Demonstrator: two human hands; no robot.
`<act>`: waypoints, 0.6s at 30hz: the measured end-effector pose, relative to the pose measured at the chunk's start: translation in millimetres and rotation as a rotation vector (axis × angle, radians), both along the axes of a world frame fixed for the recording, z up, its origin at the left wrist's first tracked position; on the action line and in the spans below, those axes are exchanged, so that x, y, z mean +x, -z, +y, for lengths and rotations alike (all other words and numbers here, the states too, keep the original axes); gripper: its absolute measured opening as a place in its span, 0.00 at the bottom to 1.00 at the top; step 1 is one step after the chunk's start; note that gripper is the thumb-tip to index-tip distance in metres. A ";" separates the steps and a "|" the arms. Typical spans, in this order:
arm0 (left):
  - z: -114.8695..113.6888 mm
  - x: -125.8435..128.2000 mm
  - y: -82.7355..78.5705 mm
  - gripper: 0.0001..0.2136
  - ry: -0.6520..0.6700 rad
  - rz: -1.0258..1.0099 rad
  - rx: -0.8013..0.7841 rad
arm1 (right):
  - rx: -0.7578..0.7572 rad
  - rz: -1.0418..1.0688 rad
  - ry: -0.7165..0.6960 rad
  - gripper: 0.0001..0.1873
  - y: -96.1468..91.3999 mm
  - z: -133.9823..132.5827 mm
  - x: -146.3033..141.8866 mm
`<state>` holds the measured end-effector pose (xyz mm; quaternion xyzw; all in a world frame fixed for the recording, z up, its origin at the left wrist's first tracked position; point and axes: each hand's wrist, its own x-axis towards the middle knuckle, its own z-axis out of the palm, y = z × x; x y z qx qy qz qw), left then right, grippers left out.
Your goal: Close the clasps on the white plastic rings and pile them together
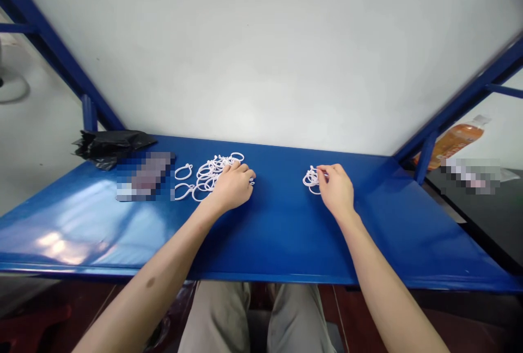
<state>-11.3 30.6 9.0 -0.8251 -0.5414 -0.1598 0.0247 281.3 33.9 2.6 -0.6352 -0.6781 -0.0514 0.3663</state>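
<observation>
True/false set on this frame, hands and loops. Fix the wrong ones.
1. The left hand partly covers the larger group of white loops. True.
2. The right hand is on the drink bottle. False: it is at the smaller group of white loops.
3. Both groups lie on a blue tabletop. True.
4. The two groups touch each other. False: blue tabletop shows between them.
5. The black plastic bag lies left of the larger group. True.

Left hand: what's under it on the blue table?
White loops spread out from beneath the left hand across the table, and a bit of white shows by its fingertips. Whatever lies under the palm is covered.
</observation>
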 end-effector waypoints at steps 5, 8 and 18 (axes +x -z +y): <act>2.7 0.2 3.0 0.11 0.030 -0.042 -0.009 | -0.028 0.000 0.094 0.14 6.1 7.7 16.0; 3.1 3.1 0.4 0.09 0.035 -0.142 -0.015 | 0.023 -0.004 0.091 0.14 3.9 6.2 11.8; -10.4 26.6 -7.4 0.06 0.162 -0.739 -0.194 | -0.063 0.189 -0.457 0.13 -9.1 -23.5 -40.0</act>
